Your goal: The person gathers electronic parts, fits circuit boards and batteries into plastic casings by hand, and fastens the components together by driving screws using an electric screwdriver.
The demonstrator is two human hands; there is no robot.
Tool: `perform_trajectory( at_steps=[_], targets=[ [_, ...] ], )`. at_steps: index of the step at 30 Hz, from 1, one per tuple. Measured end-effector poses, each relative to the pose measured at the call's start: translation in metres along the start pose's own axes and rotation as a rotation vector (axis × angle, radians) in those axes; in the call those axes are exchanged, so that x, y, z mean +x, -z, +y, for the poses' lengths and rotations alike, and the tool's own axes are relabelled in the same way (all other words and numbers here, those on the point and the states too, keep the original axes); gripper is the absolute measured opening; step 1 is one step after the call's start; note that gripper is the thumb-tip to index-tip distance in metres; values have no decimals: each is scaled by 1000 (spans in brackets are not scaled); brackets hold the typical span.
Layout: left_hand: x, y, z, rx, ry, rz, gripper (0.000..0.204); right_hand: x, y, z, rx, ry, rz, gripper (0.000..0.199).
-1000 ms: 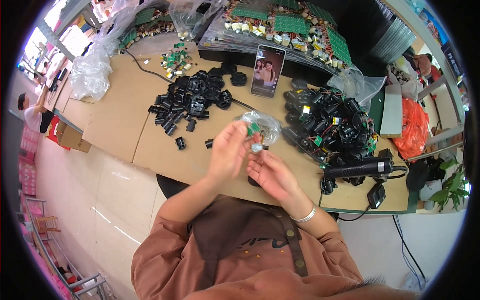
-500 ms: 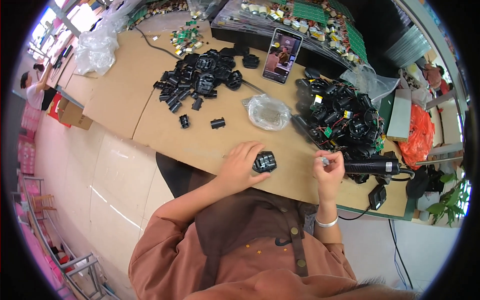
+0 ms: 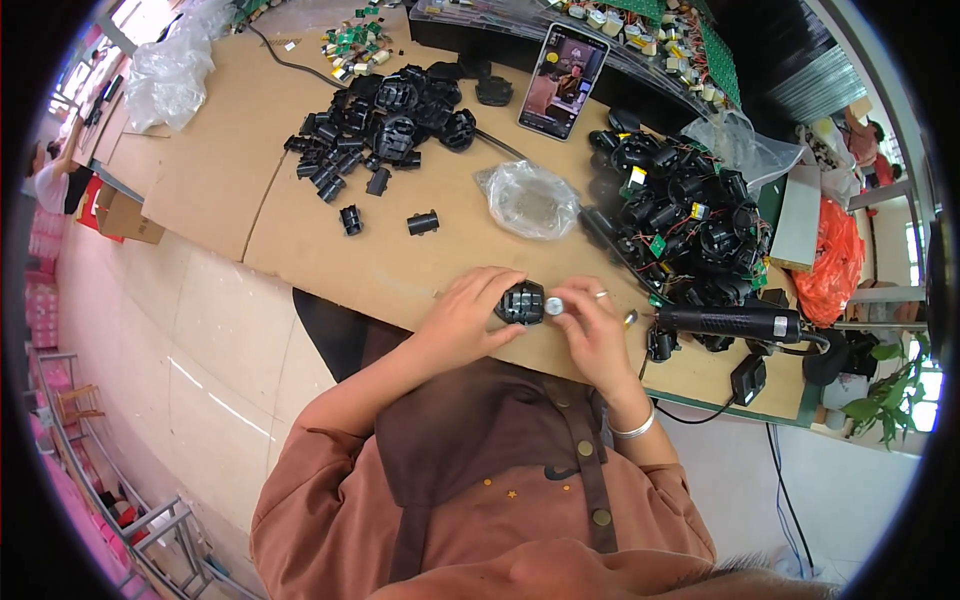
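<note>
My left hand [image 3: 462,318] is closed round the edge of a black plastic housing [image 3: 521,303], thumb on the near side and fingers on the far side, holding it on the cardboard-covered table. Just right of it, my right hand [image 3: 597,335] pinches a small silvery round piece [image 3: 554,306] close to the housing's right edge. Whether the piece touches the housing I cannot tell. A black cylindrical corded tool [image 3: 730,322], like an electric screwdriver, lies to the right of my right hand, its thin end toward me and left.
Black plastic parts [image 3: 395,125] lie heaped at the far left, with two loose cylinders nearer. A clear plastic bag [image 3: 532,200] sits mid-table. Behind it stands a phone [image 3: 564,82]. Wired black assemblies [image 3: 690,210] are piled right, near a small black box [image 3: 748,380] with a cord.
My right hand has moved left, away from the corded tool, bringing the silvery piece up to the housing. My left hand stays on the housing. The view has shifted slightly.
</note>
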State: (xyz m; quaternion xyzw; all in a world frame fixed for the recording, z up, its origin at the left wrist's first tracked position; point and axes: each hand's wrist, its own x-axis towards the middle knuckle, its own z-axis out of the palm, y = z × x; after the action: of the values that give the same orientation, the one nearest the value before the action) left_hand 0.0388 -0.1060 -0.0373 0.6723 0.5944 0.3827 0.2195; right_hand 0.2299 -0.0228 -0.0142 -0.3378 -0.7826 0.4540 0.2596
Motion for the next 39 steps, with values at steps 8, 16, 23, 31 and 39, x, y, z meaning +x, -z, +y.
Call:
perform_trajectory(
  at_steps=[8, 16, 23, 31, 39],
  targets=[
    [1, 2, -2, -34, 8, 2, 59, 16, -17, -6, -351, 231, -102, 24],
    [-1, -1, -7, -93, 20, 45, 54, 9, -18, -26, -726, 378, -190, 24],
    [2, -2, -6, -90, -58, 74, 45, 2, -14, -29, -861, 429, -170, 40],
    [-4, -3, 1, 102, -75, 69, 45, -52, 58, 21, -412, 535, 1173, 32],
    [-14, 14, -1, -7, -22, 362, 26, -29, 68, 25, 87, 106, 1179, 51]
  ],
)
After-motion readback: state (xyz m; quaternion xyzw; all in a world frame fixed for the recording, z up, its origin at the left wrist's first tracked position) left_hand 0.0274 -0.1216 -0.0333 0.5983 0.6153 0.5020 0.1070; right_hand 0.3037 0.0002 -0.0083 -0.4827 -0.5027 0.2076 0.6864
